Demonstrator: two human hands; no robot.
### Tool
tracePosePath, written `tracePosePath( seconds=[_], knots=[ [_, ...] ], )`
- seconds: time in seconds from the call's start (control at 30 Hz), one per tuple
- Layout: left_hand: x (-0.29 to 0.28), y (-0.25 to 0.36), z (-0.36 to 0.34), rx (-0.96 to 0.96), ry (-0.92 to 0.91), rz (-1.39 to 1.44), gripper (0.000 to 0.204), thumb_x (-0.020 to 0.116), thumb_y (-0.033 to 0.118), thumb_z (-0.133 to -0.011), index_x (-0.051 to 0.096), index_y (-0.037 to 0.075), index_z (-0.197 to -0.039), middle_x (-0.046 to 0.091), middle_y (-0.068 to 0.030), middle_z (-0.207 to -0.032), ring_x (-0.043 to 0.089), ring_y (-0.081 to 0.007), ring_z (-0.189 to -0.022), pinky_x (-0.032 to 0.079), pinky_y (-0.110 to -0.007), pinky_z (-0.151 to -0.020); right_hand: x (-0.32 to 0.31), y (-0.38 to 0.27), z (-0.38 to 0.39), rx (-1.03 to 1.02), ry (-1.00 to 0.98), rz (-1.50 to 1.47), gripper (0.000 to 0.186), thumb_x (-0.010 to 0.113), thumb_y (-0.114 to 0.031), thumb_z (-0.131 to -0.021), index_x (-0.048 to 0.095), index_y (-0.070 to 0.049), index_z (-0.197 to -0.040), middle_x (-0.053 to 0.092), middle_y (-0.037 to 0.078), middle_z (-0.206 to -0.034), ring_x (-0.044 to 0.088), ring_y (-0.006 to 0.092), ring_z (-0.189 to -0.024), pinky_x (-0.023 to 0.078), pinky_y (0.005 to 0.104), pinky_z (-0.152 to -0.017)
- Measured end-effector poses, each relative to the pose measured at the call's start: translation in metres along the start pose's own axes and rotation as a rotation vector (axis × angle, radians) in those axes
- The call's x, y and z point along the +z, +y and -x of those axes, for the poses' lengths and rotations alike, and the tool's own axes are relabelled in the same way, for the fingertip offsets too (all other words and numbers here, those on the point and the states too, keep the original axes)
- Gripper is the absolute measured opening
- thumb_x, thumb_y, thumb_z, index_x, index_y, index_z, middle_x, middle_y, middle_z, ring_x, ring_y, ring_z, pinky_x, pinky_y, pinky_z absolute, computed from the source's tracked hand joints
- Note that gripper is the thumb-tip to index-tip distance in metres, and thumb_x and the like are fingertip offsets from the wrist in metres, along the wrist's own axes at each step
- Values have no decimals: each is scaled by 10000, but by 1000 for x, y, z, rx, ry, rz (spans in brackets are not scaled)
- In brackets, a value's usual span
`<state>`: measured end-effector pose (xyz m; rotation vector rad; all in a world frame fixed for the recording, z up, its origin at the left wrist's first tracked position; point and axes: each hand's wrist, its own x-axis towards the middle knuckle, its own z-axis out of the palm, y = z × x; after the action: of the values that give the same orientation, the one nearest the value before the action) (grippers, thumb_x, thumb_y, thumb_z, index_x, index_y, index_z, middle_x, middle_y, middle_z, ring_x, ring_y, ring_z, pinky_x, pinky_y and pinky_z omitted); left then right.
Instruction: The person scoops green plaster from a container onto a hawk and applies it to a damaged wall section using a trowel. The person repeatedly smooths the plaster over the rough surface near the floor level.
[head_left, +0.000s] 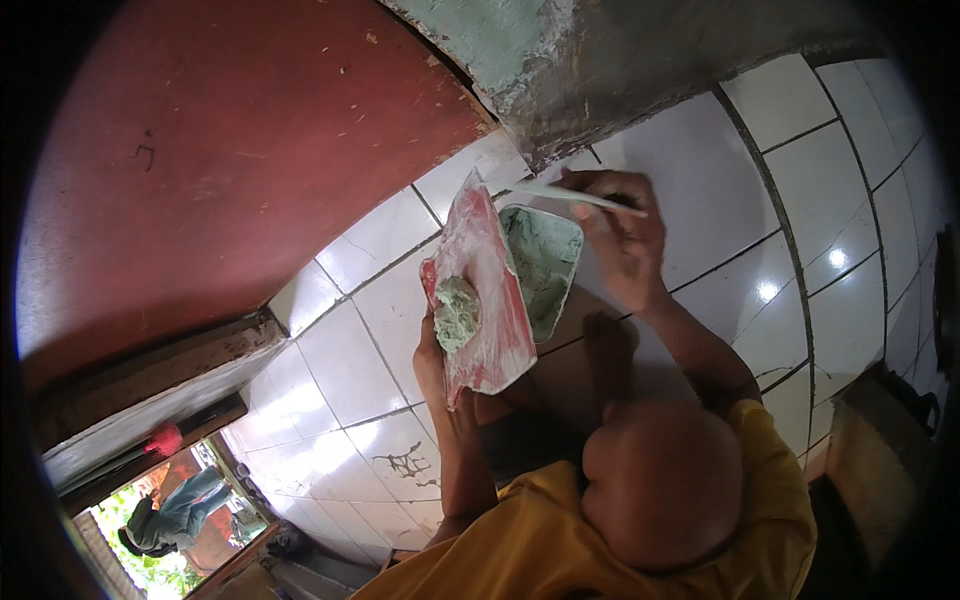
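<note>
My left hand point(430, 362) grips a red plastic board point(500, 325) from its left edge and underside, its fingers mostly hidden. White filler smears coat the board's face, and a lump of pale green putty point(457, 314) sits on its left part. In my right hand point(628, 235), pinched between thumb and fingers, is a thin pale scraper point(575, 195) seen nearly edge-on. The scraper's far end is by the board's upper right edge; I cannot tell whether they touch. Just right of the board, partly covered by it, stands a rectangular tub point(562, 240) with green putty inside.
White tiles point(385, 350) cover the floor. A scuffed red panel point(250, 150) rises at the upper left, beside a patchy green-grey wall point(620, 70). My bare foot point(608, 345) rests near the tub. Through an opening at the lower left, another person point(180, 515) is visible.
</note>
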<state>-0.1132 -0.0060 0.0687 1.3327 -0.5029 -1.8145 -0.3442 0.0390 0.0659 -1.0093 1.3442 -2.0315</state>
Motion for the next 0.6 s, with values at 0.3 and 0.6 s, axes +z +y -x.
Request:
tracePosePath(
  seconds=[0.3, 0.6],
  knots=[
    [-11, -7, 5, 88, 64, -364, 286, 402, 181, -932, 484, -43, -1091, 548, -105, -742, 482, -118, -497, 406, -235, -452, 25, -2, -2, -298, -158, 151, 296, 544, 51, -794, 665, -48, -1046, 620, 130, -1094, 576, 253, -1081, 342, 468, -1036],
    [31, 11, 21, 160, 81, -253, 290, 464, 74, -886, 504, -47, -1147, 620, -124, -952, 602, -146, -835, 484, -258, -721, 14, 2, 31, -151, -152, 126, 282, 446, 11, -871, 652, -22, -1061, 606, 144, -1110, 566, 263, -1086, 414, 424, -979]
  ],
)
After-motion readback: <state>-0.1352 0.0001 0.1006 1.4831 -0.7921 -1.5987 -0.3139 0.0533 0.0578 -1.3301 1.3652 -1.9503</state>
